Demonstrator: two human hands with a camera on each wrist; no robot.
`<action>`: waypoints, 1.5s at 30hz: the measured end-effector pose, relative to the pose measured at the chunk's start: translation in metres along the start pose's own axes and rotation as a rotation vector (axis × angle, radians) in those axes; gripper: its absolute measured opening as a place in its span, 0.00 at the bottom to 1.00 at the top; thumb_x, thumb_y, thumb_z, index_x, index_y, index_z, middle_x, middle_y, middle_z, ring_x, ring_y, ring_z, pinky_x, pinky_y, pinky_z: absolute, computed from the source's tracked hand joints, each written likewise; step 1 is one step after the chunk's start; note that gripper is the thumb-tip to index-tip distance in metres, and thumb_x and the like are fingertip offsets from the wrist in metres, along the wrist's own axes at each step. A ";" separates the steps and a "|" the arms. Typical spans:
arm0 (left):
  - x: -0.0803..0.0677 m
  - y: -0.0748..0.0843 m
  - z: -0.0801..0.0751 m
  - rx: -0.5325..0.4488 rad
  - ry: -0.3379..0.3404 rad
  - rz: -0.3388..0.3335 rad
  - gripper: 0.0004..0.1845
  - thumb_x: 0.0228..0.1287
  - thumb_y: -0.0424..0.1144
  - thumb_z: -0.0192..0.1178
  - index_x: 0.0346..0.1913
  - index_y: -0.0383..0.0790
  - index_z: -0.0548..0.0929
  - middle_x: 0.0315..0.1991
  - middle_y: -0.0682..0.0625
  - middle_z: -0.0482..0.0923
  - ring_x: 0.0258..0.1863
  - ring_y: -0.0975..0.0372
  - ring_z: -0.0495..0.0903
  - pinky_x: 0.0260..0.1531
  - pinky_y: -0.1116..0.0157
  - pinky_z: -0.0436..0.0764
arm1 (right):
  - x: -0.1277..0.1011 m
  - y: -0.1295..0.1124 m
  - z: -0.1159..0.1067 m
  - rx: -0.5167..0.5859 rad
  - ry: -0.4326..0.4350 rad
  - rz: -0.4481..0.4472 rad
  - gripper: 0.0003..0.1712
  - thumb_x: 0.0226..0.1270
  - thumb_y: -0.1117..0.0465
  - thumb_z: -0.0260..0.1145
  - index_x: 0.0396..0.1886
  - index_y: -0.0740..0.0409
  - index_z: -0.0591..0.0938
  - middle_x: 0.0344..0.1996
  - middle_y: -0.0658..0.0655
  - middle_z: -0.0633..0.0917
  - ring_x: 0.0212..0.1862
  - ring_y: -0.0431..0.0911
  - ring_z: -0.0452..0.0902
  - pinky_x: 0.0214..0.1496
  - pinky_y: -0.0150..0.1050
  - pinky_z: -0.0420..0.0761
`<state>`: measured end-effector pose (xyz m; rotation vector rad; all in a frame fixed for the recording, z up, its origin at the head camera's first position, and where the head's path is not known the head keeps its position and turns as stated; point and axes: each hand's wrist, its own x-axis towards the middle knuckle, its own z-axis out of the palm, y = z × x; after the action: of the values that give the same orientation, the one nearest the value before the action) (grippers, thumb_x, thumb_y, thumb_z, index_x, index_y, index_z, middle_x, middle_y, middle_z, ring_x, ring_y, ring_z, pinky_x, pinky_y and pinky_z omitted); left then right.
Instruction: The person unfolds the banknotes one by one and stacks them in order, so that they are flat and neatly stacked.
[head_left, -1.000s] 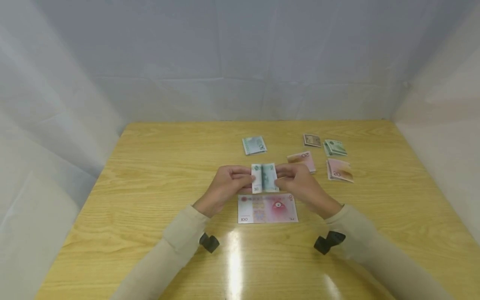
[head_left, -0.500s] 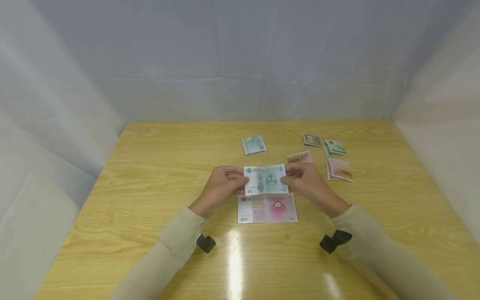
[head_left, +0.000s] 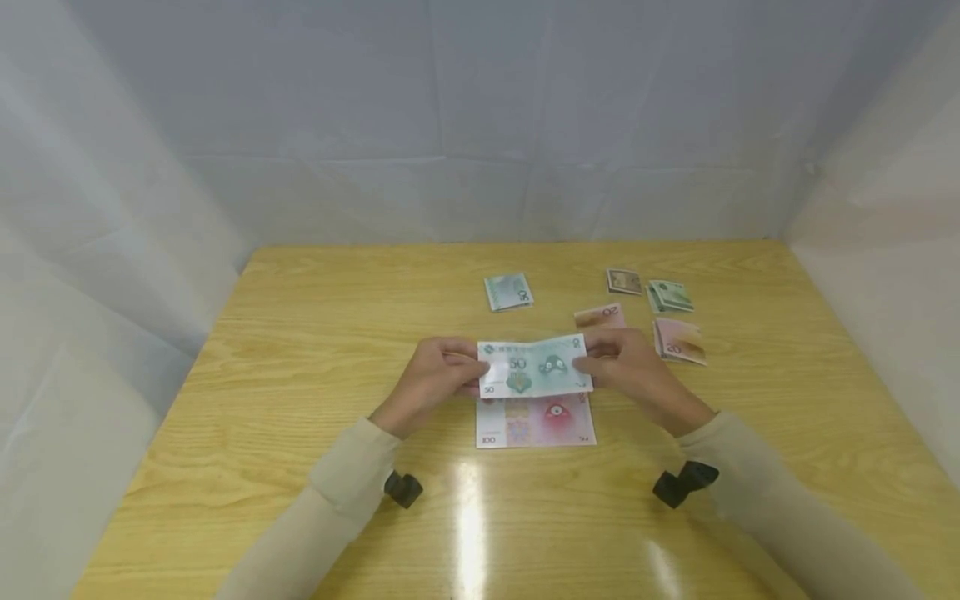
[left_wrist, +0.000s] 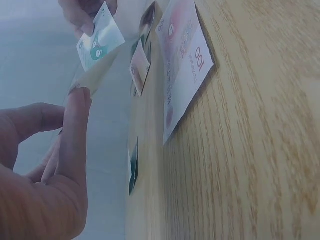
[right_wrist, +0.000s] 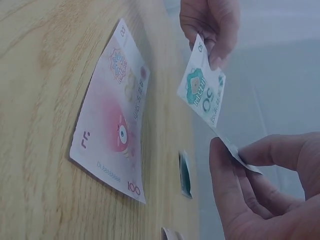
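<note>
A green 50 banknote (head_left: 534, 367) is stretched out flat a little above the wooden table (head_left: 300, 350). My left hand (head_left: 438, 377) pinches its left end and my right hand (head_left: 626, 367) pinches its right end. Just below it a red 100 banknote (head_left: 536, 422) lies flat on the table. The left wrist view shows the green note (left_wrist: 97, 42) held between my left thumb and the far hand, with the red note (left_wrist: 185, 60) on the wood. In the right wrist view the green note (right_wrist: 205, 95) hangs between both hands above the red note (right_wrist: 117, 120).
Folded notes lie further back: a green one (head_left: 508, 291), a pink 20 (head_left: 600, 316), another pink 20 (head_left: 679, 341), a small brown one (head_left: 624, 281) and a green one (head_left: 670, 295). White cloth walls (head_left: 480, 125) close in the table on three sides.
The green note was folded narrow between my hands a second ago; my hands have moved apart and pulled it open to full length. The red note has not moved.
</note>
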<state>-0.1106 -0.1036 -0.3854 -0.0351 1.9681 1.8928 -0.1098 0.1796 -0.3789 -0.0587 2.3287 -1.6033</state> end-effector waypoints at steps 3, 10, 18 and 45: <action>-0.001 0.000 -0.001 -0.001 -0.006 -0.013 0.14 0.67 0.26 0.62 0.53 0.23 0.77 0.42 0.33 0.85 0.34 0.54 0.88 0.46 0.53 0.89 | -0.001 0.002 -0.002 0.013 -0.010 0.015 0.17 0.68 0.66 0.68 0.53 0.71 0.81 0.47 0.64 0.85 0.46 0.48 0.83 0.47 0.37 0.88; 0.000 -0.004 -0.006 -0.014 -0.032 -0.031 0.13 0.67 0.27 0.62 0.52 0.24 0.79 0.42 0.35 0.86 0.37 0.53 0.88 0.48 0.54 0.88 | -0.003 0.005 -0.006 0.034 -0.031 0.072 0.20 0.69 0.63 0.68 0.56 0.71 0.79 0.48 0.64 0.84 0.47 0.47 0.82 0.51 0.40 0.87; 0.001 -0.008 -0.010 -0.020 -0.058 -0.037 0.14 0.67 0.26 0.63 0.52 0.23 0.80 0.45 0.36 0.85 0.40 0.52 0.88 0.48 0.58 0.89 | -0.005 0.010 -0.007 0.050 -0.042 0.072 0.19 0.68 0.65 0.69 0.54 0.72 0.79 0.47 0.65 0.85 0.46 0.48 0.84 0.50 0.39 0.88; 0.000 -0.018 -0.009 0.061 -0.053 -0.087 0.17 0.66 0.26 0.64 0.55 0.21 0.78 0.45 0.35 0.85 0.38 0.55 0.87 0.47 0.59 0.89 | -0.009 0.025 -0.010 0.069 -0.078 0.114 0.13 0.64 0.64 0.74 0.44 0.68 0.83 0.39 0.60 0.86 0.39 0.48 0.84 0.46 0.41 0.90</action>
<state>-0.1076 -0.1136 -0.4023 -0.0524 1.9555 1.7604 -0.1006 0.1992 -0.3964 0.0263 2.1758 -1.5955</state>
